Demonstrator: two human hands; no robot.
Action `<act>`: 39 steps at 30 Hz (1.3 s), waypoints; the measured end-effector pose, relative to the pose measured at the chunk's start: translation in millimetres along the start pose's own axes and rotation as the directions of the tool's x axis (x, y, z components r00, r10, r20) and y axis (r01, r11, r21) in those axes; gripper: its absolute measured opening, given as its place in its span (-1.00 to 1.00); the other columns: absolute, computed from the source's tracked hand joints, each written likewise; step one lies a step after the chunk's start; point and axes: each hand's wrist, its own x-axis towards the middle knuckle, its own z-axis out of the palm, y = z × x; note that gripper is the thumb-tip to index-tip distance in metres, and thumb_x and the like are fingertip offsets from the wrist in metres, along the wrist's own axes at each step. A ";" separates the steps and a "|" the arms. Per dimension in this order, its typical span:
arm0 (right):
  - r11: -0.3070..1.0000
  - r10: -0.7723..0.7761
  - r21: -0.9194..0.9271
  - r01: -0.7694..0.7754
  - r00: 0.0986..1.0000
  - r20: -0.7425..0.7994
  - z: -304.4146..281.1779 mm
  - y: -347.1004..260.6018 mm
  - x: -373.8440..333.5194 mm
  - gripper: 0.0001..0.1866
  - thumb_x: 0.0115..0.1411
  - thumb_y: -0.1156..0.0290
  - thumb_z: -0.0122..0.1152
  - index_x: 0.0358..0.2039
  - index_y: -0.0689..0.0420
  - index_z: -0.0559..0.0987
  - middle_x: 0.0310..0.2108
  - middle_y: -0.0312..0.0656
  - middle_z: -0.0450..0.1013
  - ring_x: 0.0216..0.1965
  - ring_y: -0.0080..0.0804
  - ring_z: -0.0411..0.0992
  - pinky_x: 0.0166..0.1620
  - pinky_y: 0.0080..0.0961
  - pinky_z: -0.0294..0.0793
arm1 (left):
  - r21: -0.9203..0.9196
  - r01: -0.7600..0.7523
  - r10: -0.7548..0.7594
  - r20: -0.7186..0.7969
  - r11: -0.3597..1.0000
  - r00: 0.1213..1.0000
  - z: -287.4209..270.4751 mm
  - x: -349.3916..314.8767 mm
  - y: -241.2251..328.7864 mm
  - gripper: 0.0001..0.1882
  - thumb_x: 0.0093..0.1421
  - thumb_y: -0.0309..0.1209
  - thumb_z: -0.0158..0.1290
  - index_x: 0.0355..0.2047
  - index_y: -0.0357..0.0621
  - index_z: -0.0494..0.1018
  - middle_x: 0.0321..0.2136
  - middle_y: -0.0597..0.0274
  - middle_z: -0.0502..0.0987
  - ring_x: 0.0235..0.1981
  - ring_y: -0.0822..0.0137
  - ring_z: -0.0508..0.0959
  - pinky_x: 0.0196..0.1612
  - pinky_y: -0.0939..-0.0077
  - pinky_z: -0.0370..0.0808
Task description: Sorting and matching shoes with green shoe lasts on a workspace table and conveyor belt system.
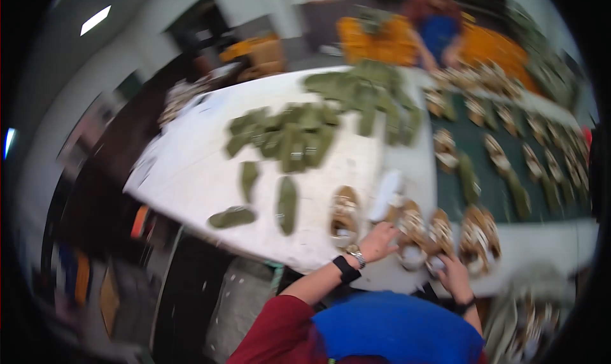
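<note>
Tan and white shoes stand in a row along the near edge of the table (350,249). My left hand (380,242), with a watch and a black band on its wrist, has its fingers stretched out beside one shoe (412,233). A white, shoe-shaped piece (387,195) lies just beyond that hand. My right hand (454,276) is closed at the near end of another shoe (440,233). Blur hides exactly how its fingers grip. To the left stands a single shoe (344,214), and on the right is a pair (478,236).
Green insole-shaped pieces (286,135) lie piled across the table, a few loose nearer me. At right, a dark green belt (458,185) carries rows of shoes and green pieces. Another person (438,26) stands at the far side. Shoes fill a bag (528,319) at lower right.
</note>
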 end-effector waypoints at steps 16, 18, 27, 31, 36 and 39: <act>0.935 -0.338 -0.058 0.351 0.926 0.167 41.6 -65.3 54.3 -0.63 -0.17 0.30 0.28 -0.26 0.02 0.50 -0.38 -0.07 0.38 -0.36 -0.08 0.41 -0.31 -0.24 0.40 | -0.182 0.639 -0.652 -0.387 0.747 0.652 22.6 -82.6 -60.1 -0.24 -0.22 -0.38 0.21 0.03 -0.12 0.13 0.15 -0.14 -0.03 0.08 -0.19 0.16 0.11 0.19 0.24; 0.936 -0.308 -0.090 0.341 0.915 0.262 47.8 -68.7 55.2 -0.64 -0.11 0.19 0.25 -0.27 0.02 0.49 -0.38 -0.05 0.38 -0.34 -0.06 0.40 -0.29 -0.22 0.40 | -0.041 0.656 -0.628 -0.341 0.753 0.699 22.8 -97.7 -78.1 -0.56 -0.23 -0.47 0.13 -0.28 -0.28 0.30 -0.18 -0.18 0.29 -0.12 -0.11 0.30 -0.03 0.17 0.29; 0.985 -0.143 0.119 0.124 0.975 0.170 48.3 -60.1 65.8 -0.71 0.02 0.26 0.12 -0.30 0.18 0.47 -0.37 -0.02 0.42 -0.31 -0.01 0.41 -0.26 -0.19 0.39 | 0.132 0.604 -0.522 -0.382 0.786 0.763 -27.6 -76.1 -65.5 -0.63 -0.24 -0.45 0.21 -0.36 -0.20 0.38 -0.36 0.00 0.39 -0.23 -0.01 0.35 -0.14 0.23 0.32; 0.988 -0.130 0.090 0.128 0.991 0.015 53.1 -51.1 66.8 -0.74 0.01 0.30 0.11 -0.33 0.20 0.45 -0.40 0.01 0.42 -0.33 -0.01 0.40 -0.28 -0.23 0.38 | 0.132 0.550 -0.441 -0.458 0.825 0.772 -28.8 -30.7 -86.8 -0.69 -0.22 -0.53 0.17 -0.38 -0.18 0.39 -0.38 0.01 0.38 -0.24 -0.01 0.36 -0.16 0.24 0.34; 0.998 -0.009 -0.066 0.020 0.988 0.154 56.0 -45.0 71.3 -0.73 -0.01 0.31 0.13 -0.28 0.12 0.46 -0.34 -0.02 0.42 -0.28 -0.04 0.41 -0.22 -0.21 0.39 | 0.209 0.545 -0.583 0.288 0.812 0.760 -31.7 33.5 -65.8 -0.48 -0.08 -0.02 0.11 -0.22 -0.14 0.42 -0.16 0.00 0.40 -0.03 0.04 0.31 -0.01 0.13 0.23; 0.999 0.039 -0.038 -0.036 0.995 0.091 60.5 -46.6 73.4 -0.72 -0.02 0.30 0.15 -0.28 0.11 0.46 -0.35 -0.03 0.43 -0.29 -0.05 0.42 -0.23 -0.22 0.40 | 0.306 0.433 -0.462 0.026 0.848 0.886 -9.0 40.1 -60.0 -0.32 -0.12 0.20 0.04 -0.13 -0.03 0.39 -0.08 0.09 0.36 0.06 0.09 0.23 0.04 0.03 0.13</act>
